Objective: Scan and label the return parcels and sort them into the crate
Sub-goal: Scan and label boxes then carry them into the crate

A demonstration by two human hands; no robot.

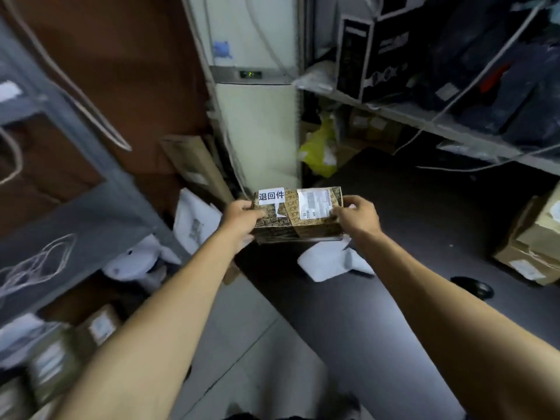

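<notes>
My two forearms reach out; the left hand [242, 214] and right hand [357, 216] each clamp an end of the brown printed parcel [298, 215], held in the air over the dark desk [409, 225]. It carries a white return tag [271, 196] and a shipping label [313, 203]. Grey shelves [424, 122] stand right.

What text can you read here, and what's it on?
"退回件": white sticker on the box held in both hands.
"PURSUE", partly cut off: print on the box.
Shipping label: barcode and print too small to read.
Green display on the white cabinet: blurred.
</notes>
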